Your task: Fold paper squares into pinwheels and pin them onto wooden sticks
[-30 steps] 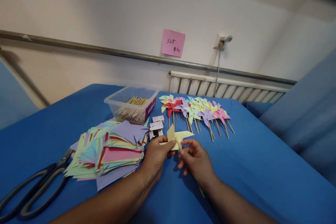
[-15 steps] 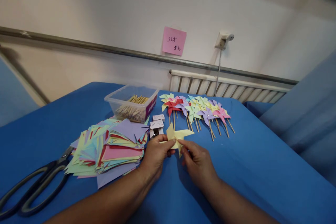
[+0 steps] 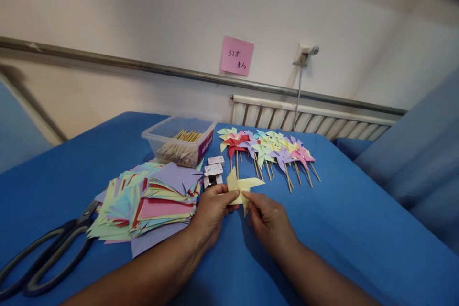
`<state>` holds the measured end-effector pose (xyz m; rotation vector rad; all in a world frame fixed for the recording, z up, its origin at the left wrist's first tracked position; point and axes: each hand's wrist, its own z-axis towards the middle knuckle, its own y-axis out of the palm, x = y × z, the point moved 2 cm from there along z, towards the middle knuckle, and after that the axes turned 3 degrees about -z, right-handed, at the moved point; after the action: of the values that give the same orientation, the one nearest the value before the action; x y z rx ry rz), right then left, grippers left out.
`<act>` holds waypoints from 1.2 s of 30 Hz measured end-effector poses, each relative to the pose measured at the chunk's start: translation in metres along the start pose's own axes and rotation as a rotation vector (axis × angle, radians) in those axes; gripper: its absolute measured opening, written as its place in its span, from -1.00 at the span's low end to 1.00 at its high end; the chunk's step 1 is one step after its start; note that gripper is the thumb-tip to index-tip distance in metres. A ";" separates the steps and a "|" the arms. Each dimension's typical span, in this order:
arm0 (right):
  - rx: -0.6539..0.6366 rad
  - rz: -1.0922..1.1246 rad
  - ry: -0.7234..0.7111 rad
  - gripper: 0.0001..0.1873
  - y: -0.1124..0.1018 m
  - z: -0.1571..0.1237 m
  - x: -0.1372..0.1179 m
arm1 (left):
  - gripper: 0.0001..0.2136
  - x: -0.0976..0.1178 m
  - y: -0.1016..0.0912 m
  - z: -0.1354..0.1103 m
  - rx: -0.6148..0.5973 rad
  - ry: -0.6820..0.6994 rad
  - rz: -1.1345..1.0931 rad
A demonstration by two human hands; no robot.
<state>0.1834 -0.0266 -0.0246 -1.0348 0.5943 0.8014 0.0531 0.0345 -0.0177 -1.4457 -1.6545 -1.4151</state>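
A pale yellow paper pinwheel (image 3: 247,183) is held above the blue table, its folded blades pointing up, right and down. My left hand (image 3: 215,208) is closed on its left side, with the thumb pressed near the centre. From the right, my right hand (image 3: 268,217) pinches the paper close to the middle and lower blade. The fingertips hide the pinwheel's centre, so I cannot see whether a pin is in it. No stick shows on this pinwheel. Left of my left hand lies a big pile of cut coloured paper (image 3: 165,208).
Finished pinwheels on sticks (image 3: 283,155) lie at the back right. A clear plastic box (image 3: 154,141) of wooden sticks stands behind the paper pile. Small white boxes (image 3: 213,169) sit beside it. Large scissors (image 3: 68,239) lie at the left on the blue table cover (image 3: 340,215).
Both hands keep nearly the same place, still gripping the yellow pinwheel. The fingers have shifted only very slightly around its centre.
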 end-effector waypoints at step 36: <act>-0.120 -0.479 -0.034 -0.58 0.001 0.001 -0.010 | -0.71 0.006 0.000 -0.006 0.094 0.237 0.289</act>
<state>0.1773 -0.0285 -0.0171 -1.2101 0.2521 0.4338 0.0498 0.0314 -0.0111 -1.3434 -1.2908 -1.2730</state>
